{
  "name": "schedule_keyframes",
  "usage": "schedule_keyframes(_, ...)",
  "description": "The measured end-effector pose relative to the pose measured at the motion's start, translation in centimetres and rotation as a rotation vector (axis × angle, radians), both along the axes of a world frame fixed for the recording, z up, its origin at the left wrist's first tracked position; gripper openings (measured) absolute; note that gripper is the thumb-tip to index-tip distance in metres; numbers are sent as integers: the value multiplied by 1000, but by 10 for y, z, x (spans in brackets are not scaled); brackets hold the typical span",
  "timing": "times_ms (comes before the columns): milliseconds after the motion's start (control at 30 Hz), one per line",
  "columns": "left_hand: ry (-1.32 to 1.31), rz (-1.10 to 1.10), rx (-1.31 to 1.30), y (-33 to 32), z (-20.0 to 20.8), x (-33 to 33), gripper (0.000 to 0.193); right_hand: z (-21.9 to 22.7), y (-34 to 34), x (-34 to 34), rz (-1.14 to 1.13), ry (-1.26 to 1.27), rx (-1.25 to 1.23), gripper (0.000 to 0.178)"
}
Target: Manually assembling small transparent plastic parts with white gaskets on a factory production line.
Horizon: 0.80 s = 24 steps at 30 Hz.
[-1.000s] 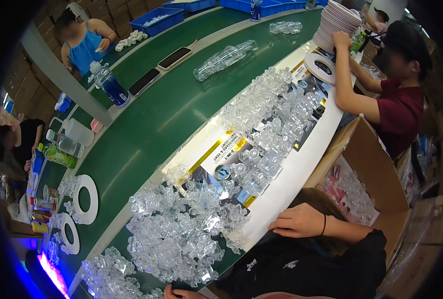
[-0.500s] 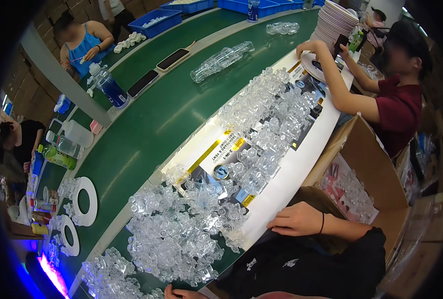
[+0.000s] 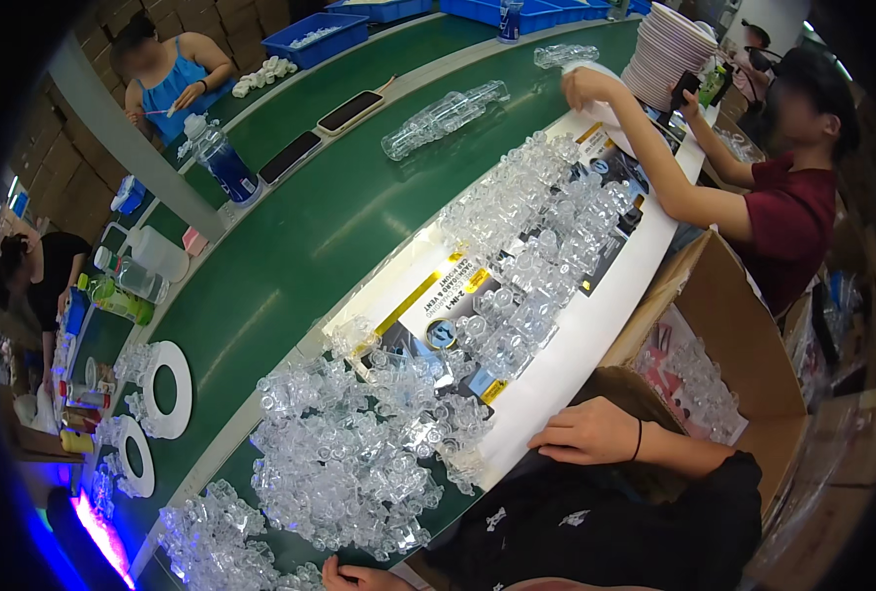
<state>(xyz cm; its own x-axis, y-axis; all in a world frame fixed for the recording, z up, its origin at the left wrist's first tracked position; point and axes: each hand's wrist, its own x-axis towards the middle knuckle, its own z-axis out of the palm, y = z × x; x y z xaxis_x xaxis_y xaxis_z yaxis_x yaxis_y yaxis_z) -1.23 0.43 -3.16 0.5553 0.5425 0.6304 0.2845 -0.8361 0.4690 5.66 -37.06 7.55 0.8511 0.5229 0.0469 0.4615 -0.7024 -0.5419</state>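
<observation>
My right hand [image 3: 584, 431] rests on the near edge of the white board [image 3: 534, 422], its fingers laid over the edge with nothing in them. A black band circles that wrist. At the lower edge, part of my left hand [image 3: 357, 577] shows by the table rim, next to the clear plastic pieces [image 3: 344, 473]; its visible fingers seem loosely apart, holding nothing I can see. The heap of clear pieces spreads over the green table and onto printed card sheets [image 3: 428, 305]. A smaller heap [image 3: 216, 537] lies at the lower left.
An open cardboard box [image 3: 743, 325] with clear pieces stands at my right. Beyond it a co-worker in a dark red shirt [image 3: 802, 212] reaches over the board near stacked white rings [image 3: 666, 54]. White rings [image 3: 170, 389], bottles [image 3: 226, 167] and phones [image 3: 290, 158] sit along the green table's far side.
The co-worker's reaching hand has moved farther over the table, carrying a white disc away from the board. The view has shifted slightly. My hands have stayed in place.
</observation>
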Motion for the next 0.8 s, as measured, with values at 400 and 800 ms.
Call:
schedule_keyframes(400, -62, 1, -15, 1, -3, 3, 19, 0, 1, 3, 4, 31, 15, 16)
schedule_keyframes(800, -48, -69, -84, 7, -10, -4, 18, 58, -6, 52, 72, -290, -124, 11)
